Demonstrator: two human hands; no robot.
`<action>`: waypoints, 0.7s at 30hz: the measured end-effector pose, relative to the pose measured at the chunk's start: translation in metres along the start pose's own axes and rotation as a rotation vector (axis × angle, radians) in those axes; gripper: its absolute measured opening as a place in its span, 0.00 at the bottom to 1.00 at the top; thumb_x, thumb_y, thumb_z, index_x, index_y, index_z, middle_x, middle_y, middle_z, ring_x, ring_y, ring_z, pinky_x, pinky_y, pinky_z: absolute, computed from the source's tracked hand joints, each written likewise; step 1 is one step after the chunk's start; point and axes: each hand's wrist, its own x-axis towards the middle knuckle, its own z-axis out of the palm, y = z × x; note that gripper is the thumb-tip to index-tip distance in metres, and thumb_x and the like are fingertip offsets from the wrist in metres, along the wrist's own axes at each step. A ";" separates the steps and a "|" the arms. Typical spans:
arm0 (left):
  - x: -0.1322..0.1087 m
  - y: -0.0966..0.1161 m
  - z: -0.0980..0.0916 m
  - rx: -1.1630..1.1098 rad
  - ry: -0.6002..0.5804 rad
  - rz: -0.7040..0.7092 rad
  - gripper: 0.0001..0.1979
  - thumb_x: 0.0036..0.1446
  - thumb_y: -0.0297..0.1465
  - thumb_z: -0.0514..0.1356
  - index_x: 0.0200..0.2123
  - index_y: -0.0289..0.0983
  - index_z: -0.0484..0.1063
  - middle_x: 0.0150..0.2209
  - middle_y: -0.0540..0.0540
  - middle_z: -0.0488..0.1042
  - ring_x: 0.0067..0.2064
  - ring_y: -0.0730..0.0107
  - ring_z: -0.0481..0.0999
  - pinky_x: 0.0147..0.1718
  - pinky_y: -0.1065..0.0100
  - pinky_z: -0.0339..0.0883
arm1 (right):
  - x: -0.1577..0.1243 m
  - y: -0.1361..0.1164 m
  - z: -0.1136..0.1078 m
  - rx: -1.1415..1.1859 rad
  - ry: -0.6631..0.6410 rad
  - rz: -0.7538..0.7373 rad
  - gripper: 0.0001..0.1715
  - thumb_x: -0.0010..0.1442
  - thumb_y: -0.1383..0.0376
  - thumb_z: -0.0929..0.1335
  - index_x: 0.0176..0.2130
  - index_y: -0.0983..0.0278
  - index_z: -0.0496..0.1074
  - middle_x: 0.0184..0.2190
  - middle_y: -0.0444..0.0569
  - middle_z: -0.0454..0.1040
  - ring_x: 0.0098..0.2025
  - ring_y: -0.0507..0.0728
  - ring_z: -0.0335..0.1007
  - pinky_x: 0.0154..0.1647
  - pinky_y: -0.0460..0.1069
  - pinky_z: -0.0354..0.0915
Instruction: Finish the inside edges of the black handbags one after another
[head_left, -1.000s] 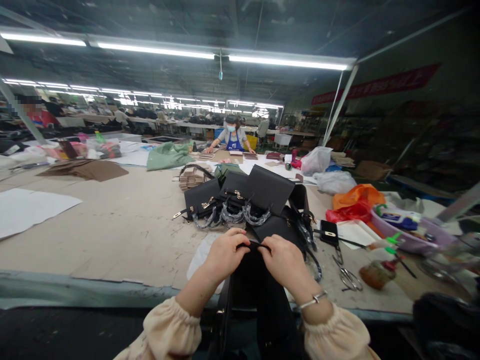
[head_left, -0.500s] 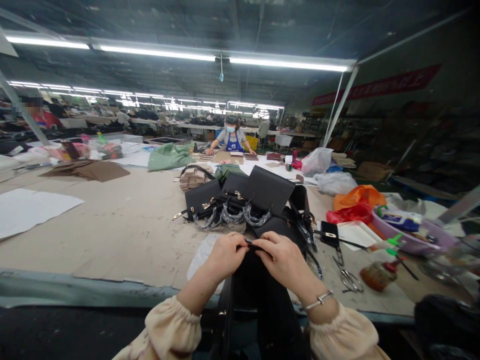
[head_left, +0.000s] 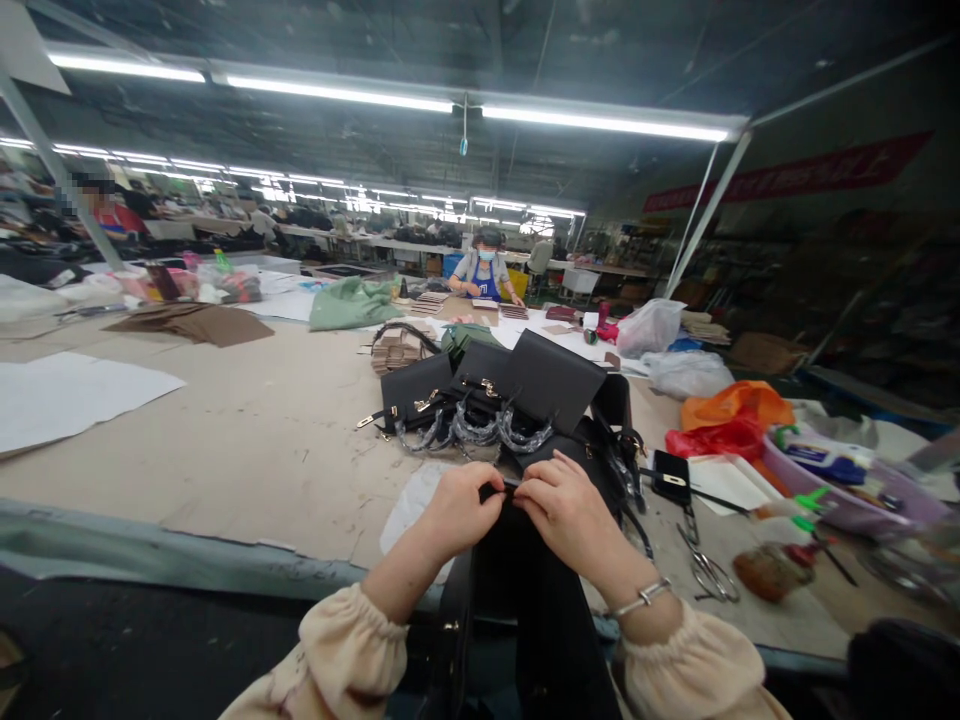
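My left hand (head_left: 463,505) and my right hand (head_left: 559,500) meet at the table's front edge. Fingers of both are pinched on the upper edge of a black bag (head_left: 495,560) that hangs down toward my lap; dark clothing behind it blurs its outline. Just beyond my fingers lies a pile of black handbags (head_left: 555,380) with gold clasps and plastic-wrapped handles (head_left: 476,425). A white sheet (head_left: 412,505) is partly under my left wrist.
To the right are a black phone (head_left: 671,477), scissors (head_left: 712,575), a glue bottle (head_left: 772,570) and a purple basin (head_left: 862,500). Brown sheets (head_left: 191,322) and white paper (head_left: 75,400) lie left. A co-worker (head_left: 484,275) sits across the table.
The view has shifted slightly, so the table's things sit further right. My left fingers have curled in a little and my right fingers have moved along the edge. The co-worker's arm has drawn inward.
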 end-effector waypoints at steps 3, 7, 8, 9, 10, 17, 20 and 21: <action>0.001 -0.001 -0.003 -0.008 -0.006 -0.067 0.05 0.48 0.24 0.58 0.30 0.38 0.71 0.30 0.52 0.75 0.34 0.72 0.73 0.35 0.71 0.64 | 0.001 0.000 0.001 0.000 -0.008 0.034 0.04 0.58 0.65 0.67 0.31 0.62 0.72 0.34 0.45 0.71 0.39 0.54 0.65 0.56 0.54 0.53; 0.002 -0.005 -0.004 -0.104 -0.001 -0.132 0.08 0.49 0.22 0.56 0.34 0.37 0.68 0.31 0.52 0.75 0.35 0.72 0.74 0.36 0.72 0.67 | 0.002 -0.003 0.004 -0.007 -0.038 0.135 0.05 0.59 0.65 0.66 0.31 0.62 0.71 0.34 0.46 0.71 0.35 0.52 0.66 0.38 0.47 0.61; 0.002 -0.006 -0.003 -0.133 -0.001 -0.139 0.10 0.49 0.22 0.56 0.36 0.37 0.68 0.33 0.51 0.76 0.36 0.72 0.75 0.38 0.72 0.68 | 0.002 -0.005 0.005 -0.010 -0.038 0.157 0.05 0.59 0.66 0.66 0.31 0.62 0.71 0.34 0.45 0.71 0.35 0.51 0.67 0.35 0.46 0.60; 0.002 -0.008 -0.003 -0.150 -0.002 -0.144 0.12 0.49 0.21 0.56 0.38 0.37 0.68 0.35 0.50 0.76 0.38 0.72 0.76 0.39 0.71 0.69 | 0.002 -0.006 0.006 -0.013 -0.034 0.176 0.05 0.59 0.66 0.66 0.31 0.62 0.71 0.34 0.45 0.71 0.34 0.51 0.67 0.33 0.46 0.59; 0.003 -0.009 -0.003 -0.154 -0.004 -0.149 0.14 0.48 0.21 0.57 0.40 0.37 0.68 0.37 0.49 0.77 0.39 0.71 0.76 0.41 0.71 0.69 | 0.002 -0.007 0.006 -0.016 -0.028 0.191 0.05 0.58 0.66 0.66 0.31 0.62 0.71 0.34 0.45 0.71 0.34 0.51 0.68 0.33 0.46 0.59; 0.005 -0.009 -0.004 -0.048 -0.034 -0.158 0.13 0.50 0.25 0.57 0.40 0.40 0.75 0.41 0.50 0.78 0.43 0.69 0.76 0.47 0.69 0.68 | 0.001 -0.008 0.011 -0.003 0.005 0.232 0.06 0.58 0.65 0.66 0.29 0.61 0.72 0.32 0.43 0.73 0.34 0.51 0.69 0.33 0.46 0.58; 0.006 -0.006 -0.006 -0.034 -0.034 -0.165 0.12 0.50 0.26 0.58 0.38 0.40 0.76 0.40 0.51 0.78 0.43 0.68 0.76 0.47 0.69 0.67 | 0.001 -0.007 0.012 0.001 0.010 0.231 0.06 0.58 0.65 0.66 0.29 0.61 0.71 0.32 0.43 0.73 0.34 0.51 0.69 0.34 0.46 0.58; 0.006 -0.005 -0.006 -0.032 -0.037 -0.166 0.11 0.50 0.27 0.59 0.38 0.41 0.77 0.39 0.52 0.79 0.43 0.68 0.76 0.47 0.69 0.67 | 0.000 -0.006 0.013 0.005 0.011 0.230 0.06 0.58 0.65 0.66 0.30 0.61 0.71 0.32 0.43 0.73 0.35 0.51 0.69 0.34 0.46 0.58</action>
